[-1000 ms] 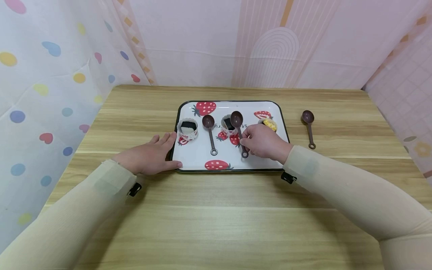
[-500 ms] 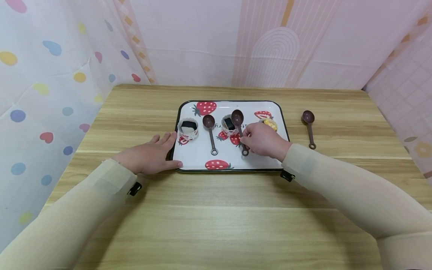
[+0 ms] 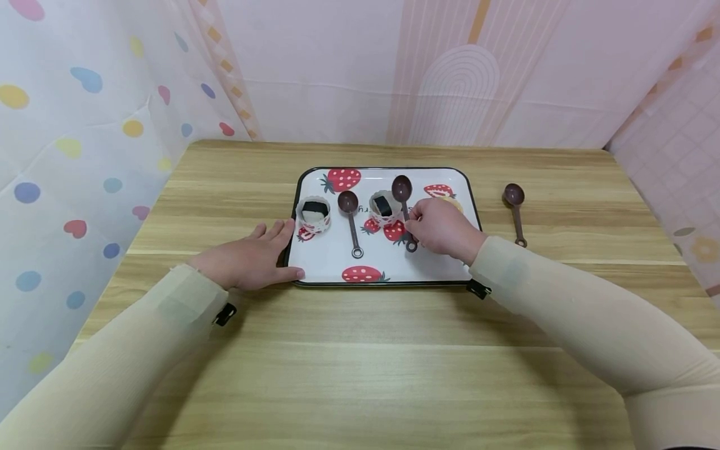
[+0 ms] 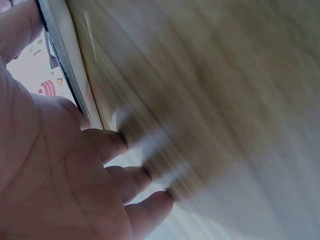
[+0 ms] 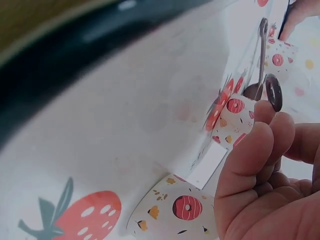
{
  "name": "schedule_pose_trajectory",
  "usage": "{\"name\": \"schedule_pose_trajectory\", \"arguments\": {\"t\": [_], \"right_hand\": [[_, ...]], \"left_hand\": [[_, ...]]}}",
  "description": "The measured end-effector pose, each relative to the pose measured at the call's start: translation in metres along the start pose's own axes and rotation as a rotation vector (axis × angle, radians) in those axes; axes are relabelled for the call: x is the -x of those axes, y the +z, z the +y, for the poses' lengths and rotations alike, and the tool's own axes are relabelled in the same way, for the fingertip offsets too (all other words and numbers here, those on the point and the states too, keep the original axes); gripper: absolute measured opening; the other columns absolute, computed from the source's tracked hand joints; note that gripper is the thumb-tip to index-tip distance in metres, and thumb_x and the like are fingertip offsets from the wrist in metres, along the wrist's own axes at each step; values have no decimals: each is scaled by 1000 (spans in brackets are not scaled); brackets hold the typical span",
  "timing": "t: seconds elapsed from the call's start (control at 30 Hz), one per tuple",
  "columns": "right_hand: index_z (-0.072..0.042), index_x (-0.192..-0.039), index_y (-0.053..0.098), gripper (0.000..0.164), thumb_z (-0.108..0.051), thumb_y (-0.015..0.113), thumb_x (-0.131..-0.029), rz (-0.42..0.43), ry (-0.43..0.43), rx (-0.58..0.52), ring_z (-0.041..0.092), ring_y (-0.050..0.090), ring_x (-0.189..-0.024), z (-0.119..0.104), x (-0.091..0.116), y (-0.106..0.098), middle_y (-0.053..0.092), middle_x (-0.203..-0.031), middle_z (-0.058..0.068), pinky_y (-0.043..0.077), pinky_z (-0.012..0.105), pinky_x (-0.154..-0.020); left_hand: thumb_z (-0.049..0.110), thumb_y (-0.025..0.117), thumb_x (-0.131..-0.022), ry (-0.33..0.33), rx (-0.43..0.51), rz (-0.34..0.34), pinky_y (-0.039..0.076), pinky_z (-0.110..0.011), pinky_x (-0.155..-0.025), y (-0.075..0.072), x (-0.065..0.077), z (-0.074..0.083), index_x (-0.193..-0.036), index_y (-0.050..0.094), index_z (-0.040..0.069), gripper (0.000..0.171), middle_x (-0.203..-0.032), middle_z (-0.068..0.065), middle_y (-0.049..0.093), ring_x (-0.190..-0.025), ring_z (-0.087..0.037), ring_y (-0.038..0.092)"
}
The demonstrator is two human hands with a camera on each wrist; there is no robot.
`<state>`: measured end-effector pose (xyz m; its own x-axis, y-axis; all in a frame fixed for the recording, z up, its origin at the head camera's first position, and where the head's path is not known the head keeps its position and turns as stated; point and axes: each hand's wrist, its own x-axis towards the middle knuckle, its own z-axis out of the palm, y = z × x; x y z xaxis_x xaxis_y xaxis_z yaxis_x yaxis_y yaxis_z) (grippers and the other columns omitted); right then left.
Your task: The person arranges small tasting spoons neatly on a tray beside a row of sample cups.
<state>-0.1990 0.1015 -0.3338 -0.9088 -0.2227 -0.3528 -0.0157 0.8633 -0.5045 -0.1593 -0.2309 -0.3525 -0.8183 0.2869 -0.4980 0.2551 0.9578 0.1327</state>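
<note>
My right hand (image 3: 444, 228) pinches a dark brown measuring spoon (image 3: 402, 187) by its handle, above the strawberry-print tray (image 3: 326, 265). In the right wrist view the ring end of that spoon (image 5: 274, 92) juts past the fingertips. My left hand (image 3: 253, 256) rests on the tray's left edge, fingers extended, with the thumb over the rim. A second brown spoon (image 3: 348, 203) lies on the tray between two paper cups. The left cup (image 3: 316, 228) and the middle cup (image 3: 384, 220) each hold a white piece with a black band. My right hand mostly hides the right cup (image 3: 453, 201).
A third brown measuring spoon (image 3: 514, 195) lies on the wooden table (image 3: 360, 362), right of the tray. Patterned curtains (image 3: 315, 81) hang behind the table and along both sides.
My right hand has carried the spoon slightly away from me and to the right, off the middle cup. It now covers more of the right cup. My left hand stays still.
</note>
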Motion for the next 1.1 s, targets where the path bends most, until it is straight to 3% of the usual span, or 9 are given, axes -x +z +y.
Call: {"name": "schedule_pose_trajectory", "arguments": {"t": [0.47,1.1], "right_hand": [[-5,-109,73,24,-23,57,-108,50,-47,-88,18,60,-71,9,5,-9,71,-90,9,46,27,-58],[-8,-107,71,17,-22,61,-108,-24,0,-161,17,58,-69,4,-2,4,72,-91,9,46,27,-57]], "left_hand": [[75,52,-98,4,-1,5,22,-69,-125,0,0,0,-169,-2,3,114,-176,-26,4,-157,-60,6],[74,52,-98,7,-12,8,24,-69,-125,1,-1,-1,-169,-1,2,114,-176,-26,4,-157,-60,6]]}}
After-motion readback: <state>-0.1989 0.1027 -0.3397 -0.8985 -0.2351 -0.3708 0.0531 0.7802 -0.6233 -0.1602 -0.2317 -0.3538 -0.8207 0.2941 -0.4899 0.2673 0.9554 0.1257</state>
